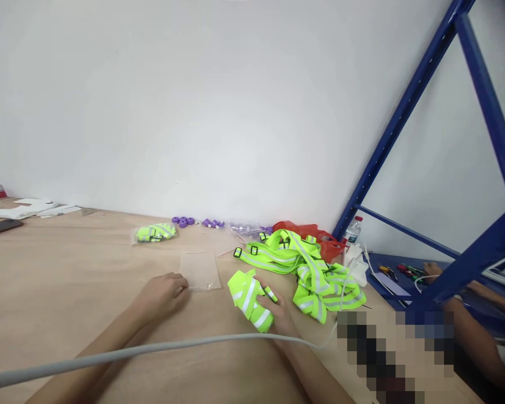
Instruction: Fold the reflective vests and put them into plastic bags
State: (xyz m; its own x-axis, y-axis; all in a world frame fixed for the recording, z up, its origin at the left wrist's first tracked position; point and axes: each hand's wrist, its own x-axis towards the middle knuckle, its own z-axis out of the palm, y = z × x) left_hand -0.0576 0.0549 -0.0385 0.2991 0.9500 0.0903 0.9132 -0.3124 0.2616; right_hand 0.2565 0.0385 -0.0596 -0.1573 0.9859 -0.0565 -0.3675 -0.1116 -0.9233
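Observation:
My right hand (278, 308) is closed around a folded bundle of neon yellow-green reflective strap (247, 297) with silver stripes, held just above the table. My left hand (164, 294) rests on the table with curled fingers. Its fingertips meet the left edge of a flat clear zip bag (200, 270); whether they grip it is hidden. To the right of the bundle lies a loose heap of the same reflective straps (311, 269) with black buckles. A packed bag of reflective strap (155, 232) sits farther back on the left.
Purple rolls (183, 221) line the wall, near a red mesh bag (332, 247) and a water bottle (353, 230). A grey cable (151, 349) crosses in front of my forearms. White papers (33, 209) and a phone (2, 227) lie left. Past the blue frame (395, 129), another person's arms show.

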